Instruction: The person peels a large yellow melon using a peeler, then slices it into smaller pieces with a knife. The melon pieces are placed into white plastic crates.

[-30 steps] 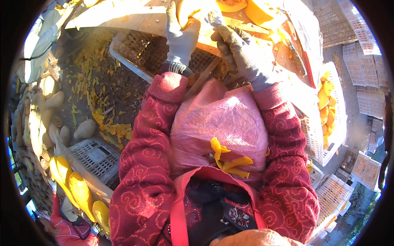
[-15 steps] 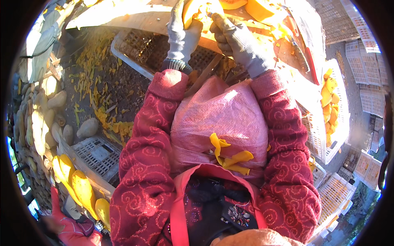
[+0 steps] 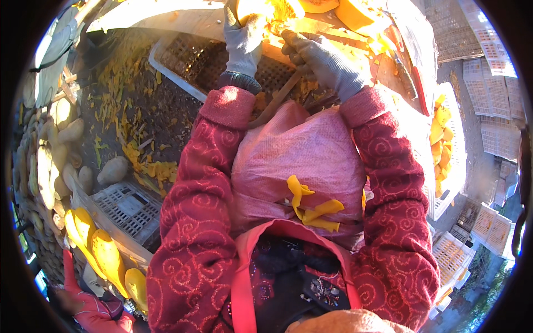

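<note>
up at the top edge, over the sunlit wooden desk (image 3: 194,22), both gloved hands are at work! the left hand (image 3: 245,41) has a firm hold of an orange squash piece (image 3: 251,8), thumb on one side, fingers on the other, right above the desk's near edge. just beside it comes the right hand (image 3: 323,57), fingers curled inward, close to a bright clump of squash pulp (image 3: 282,15); the glare is fierce, and whether those fingers grip anything, i cannot tell. beyond it on the desk sits a thick squash chunk (image 3: 358,16), and nearer the right end lies a tool with a worn handle (image 3: 405,79).

under the desk, a plastic crate (image 3: 173,79) peeks out, with shreds of peel (image 3: 147,164) strewn over the ground to its left. down on the lap, yellow peel strips (image 3: 322,210) rest on a pink woven cloth (image 3: 294,150). out right, a white crate (image 3: 452,183) holds orange squash pieces (image 3: 440,139)! over left, peeled yellow squashes (image 3: 107,256) lie in a row near a heap of pale unpeeled squashes (image 3: 55,150), and at lower left a co-worker in red (image 3: 100,313) bends close by.
</note>
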`<state>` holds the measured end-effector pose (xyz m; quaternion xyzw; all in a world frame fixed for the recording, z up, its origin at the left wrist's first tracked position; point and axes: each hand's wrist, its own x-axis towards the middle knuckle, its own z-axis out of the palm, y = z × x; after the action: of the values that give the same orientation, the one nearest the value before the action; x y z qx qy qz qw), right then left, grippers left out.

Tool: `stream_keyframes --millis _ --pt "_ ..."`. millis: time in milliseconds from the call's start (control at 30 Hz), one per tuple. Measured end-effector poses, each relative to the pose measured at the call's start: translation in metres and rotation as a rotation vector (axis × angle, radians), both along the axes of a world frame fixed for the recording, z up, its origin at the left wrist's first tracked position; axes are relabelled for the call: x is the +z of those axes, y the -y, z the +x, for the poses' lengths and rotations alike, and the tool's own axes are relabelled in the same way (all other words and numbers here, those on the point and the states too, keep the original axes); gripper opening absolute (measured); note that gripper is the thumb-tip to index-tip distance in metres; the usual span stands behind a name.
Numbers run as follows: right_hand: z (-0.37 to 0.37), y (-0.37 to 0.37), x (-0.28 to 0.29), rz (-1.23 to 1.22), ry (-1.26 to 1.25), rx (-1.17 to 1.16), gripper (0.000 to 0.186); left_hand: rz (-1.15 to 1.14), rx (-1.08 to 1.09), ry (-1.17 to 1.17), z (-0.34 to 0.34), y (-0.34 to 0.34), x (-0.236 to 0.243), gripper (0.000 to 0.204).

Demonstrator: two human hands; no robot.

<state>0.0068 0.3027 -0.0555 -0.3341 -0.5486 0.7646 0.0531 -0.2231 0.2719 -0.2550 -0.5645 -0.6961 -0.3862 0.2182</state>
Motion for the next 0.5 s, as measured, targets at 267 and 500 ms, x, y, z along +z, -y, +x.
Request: stream_keyframes --millis 267,500 --pt "-0.005 0.013 0.023 0.338 -0.006 -0.158 0.039 0.397 -0.281 1.195 0.070 0.019 0.118 0.054" --pt "-0.019 0.007 0.030 0.130 -0.107 -0.081 0.039 0.477 -0.443 0.878 0.067 0.018 0.130 0.061"
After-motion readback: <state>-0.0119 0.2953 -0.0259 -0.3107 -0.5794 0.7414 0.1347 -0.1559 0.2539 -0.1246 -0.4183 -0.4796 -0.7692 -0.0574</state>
